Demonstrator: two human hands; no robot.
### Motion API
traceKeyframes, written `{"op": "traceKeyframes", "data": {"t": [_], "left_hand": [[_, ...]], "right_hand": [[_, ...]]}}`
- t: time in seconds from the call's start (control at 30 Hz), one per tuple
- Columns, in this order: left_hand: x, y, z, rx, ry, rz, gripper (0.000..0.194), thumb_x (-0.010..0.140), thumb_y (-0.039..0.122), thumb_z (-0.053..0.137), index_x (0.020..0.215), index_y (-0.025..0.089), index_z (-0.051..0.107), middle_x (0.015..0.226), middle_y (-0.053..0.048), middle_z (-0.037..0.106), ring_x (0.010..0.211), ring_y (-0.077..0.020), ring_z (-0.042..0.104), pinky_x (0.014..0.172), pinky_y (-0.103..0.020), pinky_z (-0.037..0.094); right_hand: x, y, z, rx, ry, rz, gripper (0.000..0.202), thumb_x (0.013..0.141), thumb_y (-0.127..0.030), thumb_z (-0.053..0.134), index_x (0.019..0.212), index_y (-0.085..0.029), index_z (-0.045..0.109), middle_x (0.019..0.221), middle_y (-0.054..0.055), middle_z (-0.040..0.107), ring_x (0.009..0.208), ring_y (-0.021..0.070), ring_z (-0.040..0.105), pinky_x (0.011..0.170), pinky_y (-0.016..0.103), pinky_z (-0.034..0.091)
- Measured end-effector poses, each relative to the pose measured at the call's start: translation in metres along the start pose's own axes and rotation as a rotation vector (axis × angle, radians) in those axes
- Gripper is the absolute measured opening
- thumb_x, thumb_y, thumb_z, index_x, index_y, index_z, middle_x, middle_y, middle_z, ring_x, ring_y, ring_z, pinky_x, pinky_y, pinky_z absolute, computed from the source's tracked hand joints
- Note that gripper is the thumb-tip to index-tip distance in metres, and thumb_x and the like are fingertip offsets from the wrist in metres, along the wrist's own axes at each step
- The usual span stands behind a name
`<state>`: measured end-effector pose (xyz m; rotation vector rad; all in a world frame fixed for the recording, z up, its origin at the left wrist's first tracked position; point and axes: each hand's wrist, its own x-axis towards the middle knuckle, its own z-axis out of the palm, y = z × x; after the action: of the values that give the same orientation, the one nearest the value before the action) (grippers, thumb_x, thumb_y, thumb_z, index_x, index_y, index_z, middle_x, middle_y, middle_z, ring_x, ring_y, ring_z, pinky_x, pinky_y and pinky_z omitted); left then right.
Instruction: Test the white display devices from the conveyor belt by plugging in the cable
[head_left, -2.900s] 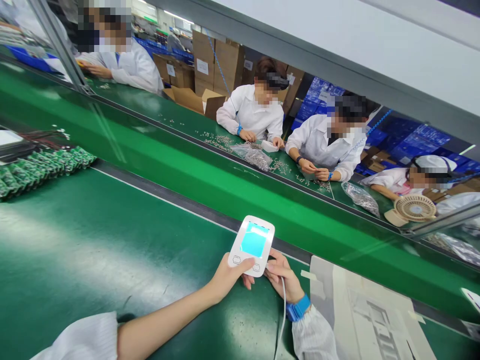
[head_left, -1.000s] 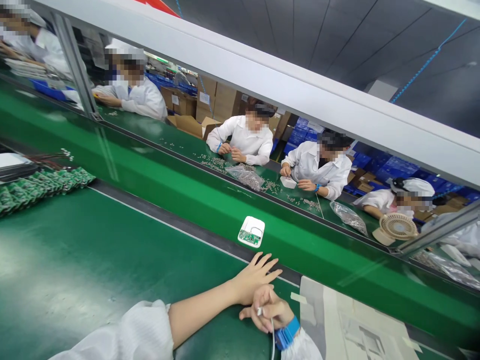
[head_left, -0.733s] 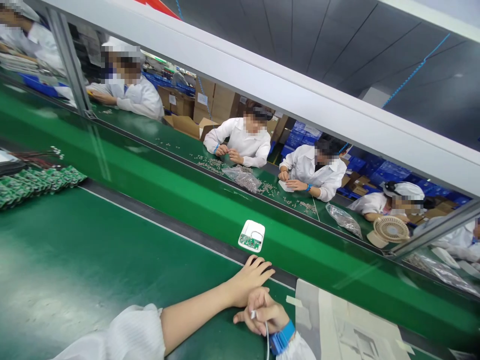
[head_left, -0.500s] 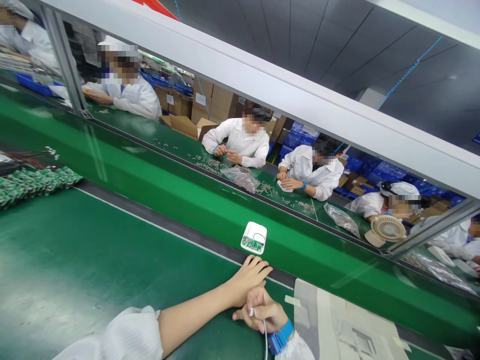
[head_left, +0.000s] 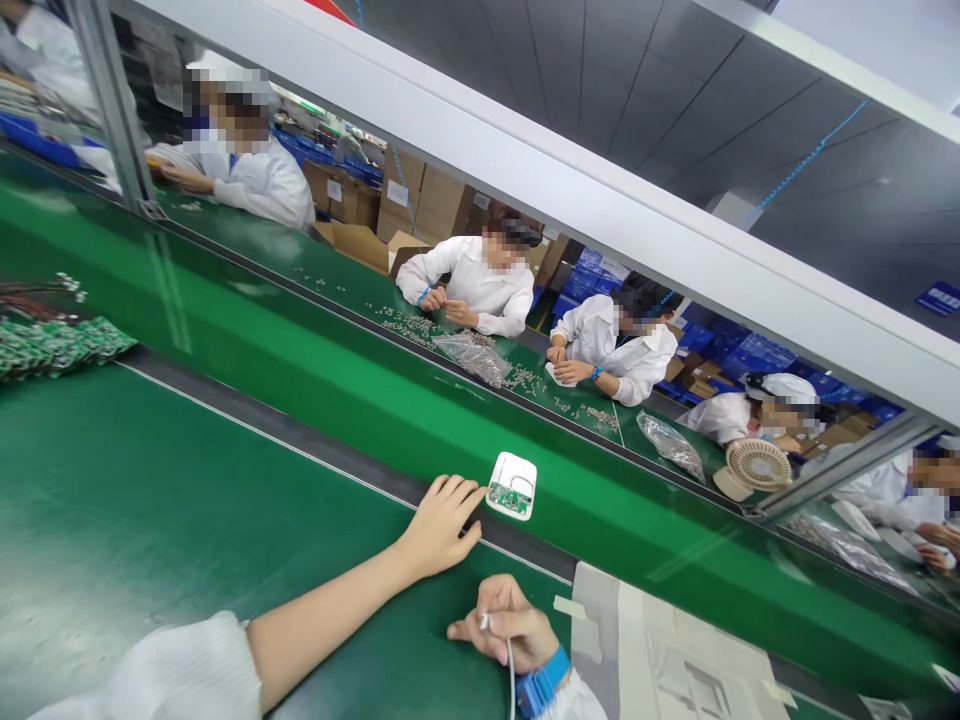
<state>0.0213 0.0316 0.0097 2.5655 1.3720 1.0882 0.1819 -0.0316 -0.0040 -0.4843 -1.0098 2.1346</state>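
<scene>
My left hand is open, palm down, its fingers stretched over the dark edge strip of the green bench. Its fingertips reach the left side of a white plastic housing; whether they touch it I cannot tell. Inside the housing lie a green circuit board and a thin looped wire. Closer to me, my right hand pinches the small white end of a white cable, which hangs down out of view. A blue wrist strap circles my right wrist.
Papers are taped to the bench at the right. Stacked green circuit boards with wires sit at the far left. Across the green belt, several co-workers in white handle small parts. A beige fan stands there beneath a white overhead beam.
My left hand has moved left, away from my right hand, which it overlapped before. The view has shifted slightly. My right hand still pinches the cable end.
</scene>
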Motion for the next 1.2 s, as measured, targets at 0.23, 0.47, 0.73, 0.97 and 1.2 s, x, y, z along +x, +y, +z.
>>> {"op": "traceKeyframes", "data": {"t": [0.23,0.47,0.73,0.97,1.2], "left_hand": [[-0.0055,-0.007,0.0056,0.064,-0.073,-0.031,0.028,0.077,0.034,0.049,0.096,0.016,0.059,0.092,-0.008,0.054,0.091,-0.0247,0.045,0.084,-0.041,0.033],[-0.0026,-0.0057,0.0052,0.0,-0.086,-0.041,0.023,0.077,0.027,0.048,0.095,0.014,0.057,0.088,-0.007,0.05,0.087,-0.0225,0.045,0.08,-0.037,0.036],[-0.0025,-0.0068,0.0068,-0.005,-0.09,-0.034,0.02,0.076,0.022,0.047,0.094,0.014,0.053,0.088,-0.007,0.048,0.087,-0.0226,0.044,0.081,-0.038,0.037],[-0.0014,-0.0056,0.0066,-0.025,-0.099,-0.051,0.022,0.07,0.022,0.05,0.091,0.015,0.05,0.088,-0.007,0.045,0.087,-0.0232,0.042,0.081,-0.039,0.037],[-0.0017,-0.0052,0.0062,-0.074,-0.077,-0.058,0.026,0.065,0.02,0.052,0.09,0.016,0.048,0.089,-0.006,0.044,0.087,-0.0236,0.041,0.081,-0.039,0.037]], "right_hand": [[0.0018,-0.0013,0.0018,0.003,0.016,-0.015,0.015,0.062,-0.026,0.072,0.067,-0.017,0.06,0.034,-0.007,0.05,0.035,0.0071,0.034,0.086,0.047,0.035],[0.0021,-0.0044,0.0048,0.025,0.012,-0.015,0.012,0.064,-0.023,0.071,0.068,-0.015,0.062,0.035,-0.007,0.05,0.035,0.0068,0.035,0.087,0.048,0.035],[0.0019,-0.0041,0.0052,0.026,0.017,-0.016,0.01,0.065,-0.021,0.07,0.069,-0.015,0.063,0.037,-0.006,0.051,0.036,0.0064,0.036,0.086,0.046,0.036],[0.0026,-0.0035,0.0049,0.025,0.022,-0.013,0.014,0.064,-0.022,0.072,0.068,-0.014,0.062,0.036,-0.007,0.051,0.036,0.006,0.037,0.086,0.045,0.038],[0.0034,-0.0021,0.0022,0.038,0.011,-0.02,0.011,0.065,-0.019,0.07,0.069,-0.014,0.062,0.037,-0.007,0.052,0.036,0.0055,0.037,0.086,0.045,0.038]]}}
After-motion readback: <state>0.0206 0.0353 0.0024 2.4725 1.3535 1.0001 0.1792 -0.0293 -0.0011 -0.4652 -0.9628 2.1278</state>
